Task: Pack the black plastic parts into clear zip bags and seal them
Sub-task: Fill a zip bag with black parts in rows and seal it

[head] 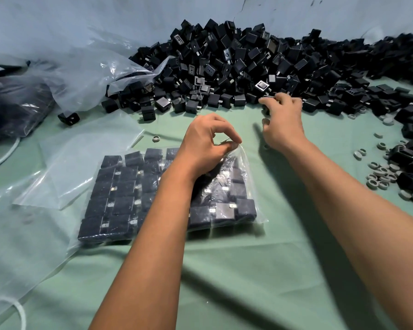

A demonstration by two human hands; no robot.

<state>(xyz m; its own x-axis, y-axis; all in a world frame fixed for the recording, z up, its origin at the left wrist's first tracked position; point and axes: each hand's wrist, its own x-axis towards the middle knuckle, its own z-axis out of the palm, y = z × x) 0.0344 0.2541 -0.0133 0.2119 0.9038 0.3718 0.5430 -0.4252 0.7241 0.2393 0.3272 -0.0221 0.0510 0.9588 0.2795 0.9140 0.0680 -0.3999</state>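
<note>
Two hands over green cloth [248,270]: left hand [205,141] pinches zip bag [246,177]; right hand [281,120] grips black part [265,108].

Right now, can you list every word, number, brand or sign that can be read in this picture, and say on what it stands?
None can be read.
Zip bag held by the left hand: clear plastic, no print visible.
Black parts in the pile: no legible marking; any moulded detail is too small and blurred.
Grey rings: no text visible.
</note>
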